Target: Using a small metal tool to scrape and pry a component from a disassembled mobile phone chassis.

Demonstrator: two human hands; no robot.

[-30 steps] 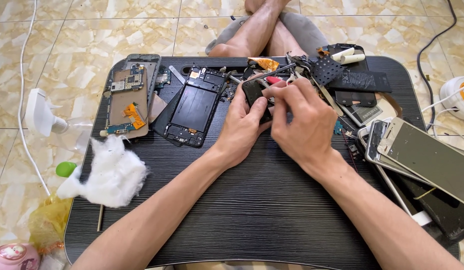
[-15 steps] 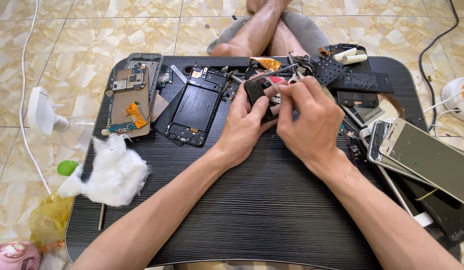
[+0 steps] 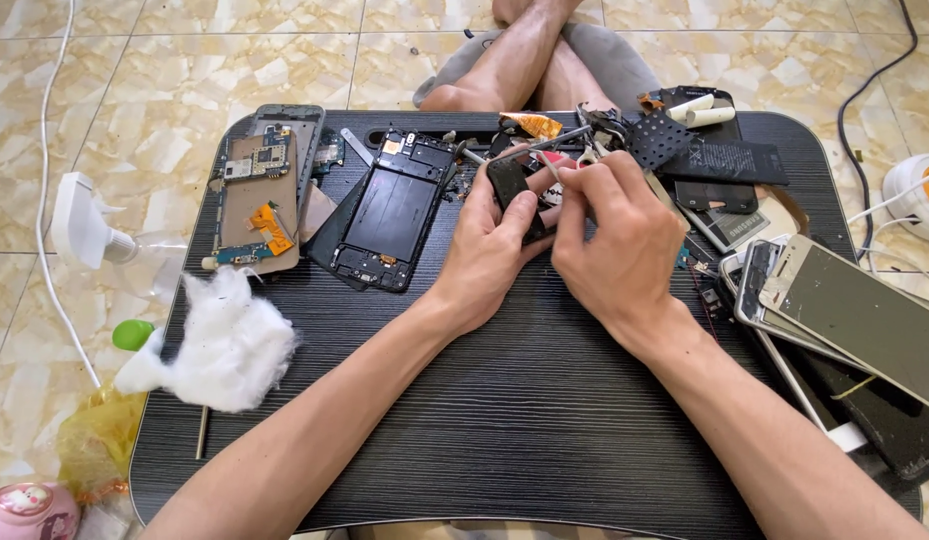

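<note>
Fig.: my left hand [image 3: 489,240] w/ fingers wrapped narrow round a small black phone part [image 3: 508,185], held upright just above the far-centre of the surface [image 3: 504,420]. My right hand [image 3: 619,245] pinches a thin metal tool [image 3: 550,166], tip at the part's right edge. Vs. a sec ago: right hand has slid slightly left & nearer, fingers bunched tighter over the part; part itself barely moved. I read this as fine work on the part ongoing, not done. Left of the hands: open black phone frame [image 3: 394,215]; farther left, a phone w/ exposed board [image 3: 259,200]. Near-left: white cotton wad [image 3: 224,340]. Right: stacked phones & screens [image 3: 834,310]. Far right: black battery [image 3: 729,160].
</note>
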